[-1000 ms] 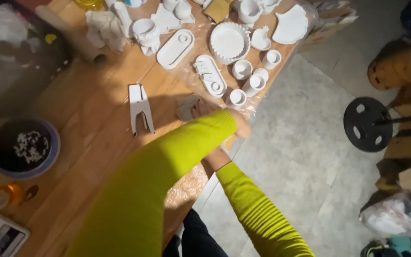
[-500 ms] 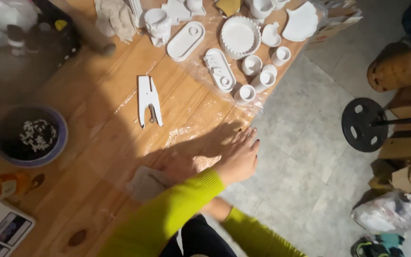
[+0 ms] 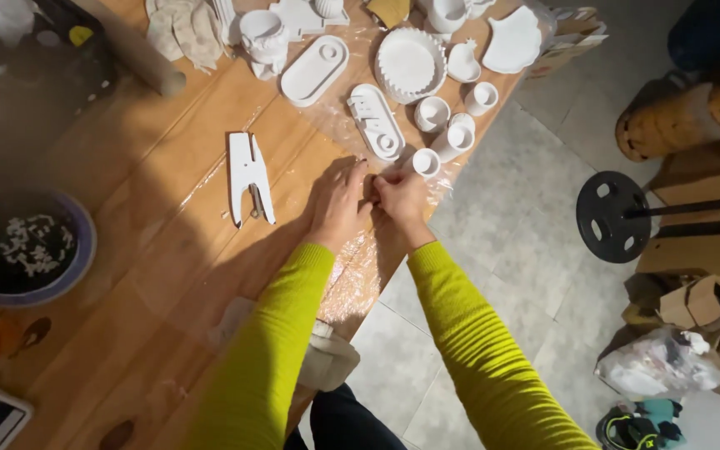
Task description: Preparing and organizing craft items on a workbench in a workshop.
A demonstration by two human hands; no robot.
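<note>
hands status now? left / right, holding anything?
Left hand: flat, fingers spread on the plastic wrap covering the table, holding nothing.
Right hand: fingers curled, pinching at the wrap beside the left; what it grips cannot be told.

On the tabletop (image 3: pixel 110 350), both hands meet near the right edge, the left hand (image 3: pixel 339 204) beside the right hand (image 3: pixel 402 200), resting on a sheet of plastic film (image 3: pixel 352 275). Just beyond the right hand stands a small cup (image 3: pixel 425 162), with an oval tray (image 3: pixel 375 122) and a round fluted plate (image 3: pixel 410 62) farther behind. Left of the hands lies a flat two-legged piece (image 3: pixel 248 177); a bowl (image 3: pixel 27 248) sits at the far left.
</note>
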